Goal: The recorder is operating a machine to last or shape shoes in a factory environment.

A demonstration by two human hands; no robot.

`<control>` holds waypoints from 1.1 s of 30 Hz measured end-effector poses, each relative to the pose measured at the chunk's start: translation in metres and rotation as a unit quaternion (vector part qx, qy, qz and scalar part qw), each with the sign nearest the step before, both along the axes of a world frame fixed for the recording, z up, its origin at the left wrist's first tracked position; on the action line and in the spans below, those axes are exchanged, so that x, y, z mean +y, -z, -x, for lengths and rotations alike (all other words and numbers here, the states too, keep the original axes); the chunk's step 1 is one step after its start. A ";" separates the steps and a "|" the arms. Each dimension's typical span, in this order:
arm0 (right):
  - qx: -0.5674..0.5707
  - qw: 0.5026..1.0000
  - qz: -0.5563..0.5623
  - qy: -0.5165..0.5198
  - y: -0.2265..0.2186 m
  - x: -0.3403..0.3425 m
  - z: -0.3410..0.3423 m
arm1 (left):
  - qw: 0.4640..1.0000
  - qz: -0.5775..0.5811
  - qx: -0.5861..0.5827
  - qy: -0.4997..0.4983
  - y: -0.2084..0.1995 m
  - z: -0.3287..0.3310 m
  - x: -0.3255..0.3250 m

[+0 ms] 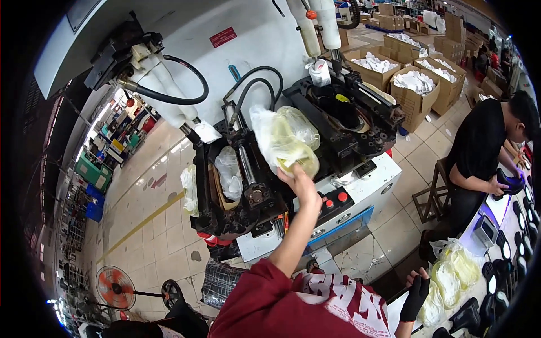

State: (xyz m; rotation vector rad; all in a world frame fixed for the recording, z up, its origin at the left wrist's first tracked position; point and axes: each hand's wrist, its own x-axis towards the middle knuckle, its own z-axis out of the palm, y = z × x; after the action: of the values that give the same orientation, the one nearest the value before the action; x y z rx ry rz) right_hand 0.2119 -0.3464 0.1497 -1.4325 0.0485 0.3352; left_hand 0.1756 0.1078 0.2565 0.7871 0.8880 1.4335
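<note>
My left hand (300, 183) reaches forward to the machine, its fingers closed on the near end of a yellowish bundle wrapped in clear plastic (277, 138). Another pale yellow wrapped piece (300, 128) lies against it; both sit between the two black clamp stations. In a black fingerless glove, my right hand (417, 290) is raised at the lower right, fingers slightly bent and apart, with nothing visible in it. Beside it, several yellow plastic-wrapped pieces (453, 276) are heaped on the bench. The left clamp station (228, 186) contains a plastic-wrapped piece (229, 173); a dark shoe-like form (341, 110) sits in the right one.
Red buttons (342, 196) sit on the machine's front panel. To my right, a person (479, 141) handles a black shoe (509, 183) at a bench with several shoes and soles. Cardboard boxes (416, 93) stand behind. An orange fan (116, 287) stands on the floor at lower left.
</note>
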 end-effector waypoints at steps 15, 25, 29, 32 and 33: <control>-0.089 0.955 0.258 0.114 -0.012 -0.079 0.053 | 0.924 -0.122 0.269 0.245 0.073 0.038 -0.089; -0.193 0.905 0.368 -0.091 0.006 -0.162 0.067 | 0.482 -0.317 0.341 0.742 0.037 -0.065 -0.201; 0.017 0.833 0.553 0.009 0.015 -0.330 0.149 | 0.283 -0.359 0.338 0.822 0.068 -0.057 -0.243; 0.268 0.756 0.553 -0.225 0.025 -0.355 0.241 | 0.197 -0.301 0.375 0.854 0.100 -0.042 -0.241; 0.301 0.759 0.513 -0.263 0.036 -0.340 0.267 | 0.184 -0.295 0.380 0.857 0.110 -0.039 -0.238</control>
State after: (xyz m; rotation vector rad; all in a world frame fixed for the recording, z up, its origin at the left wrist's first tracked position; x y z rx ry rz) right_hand -0.0555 -0.6865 0.1132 -2.3625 0.4140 1.4022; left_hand 0.2142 -0.1307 0.1469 2.0336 -0.4446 -1.0520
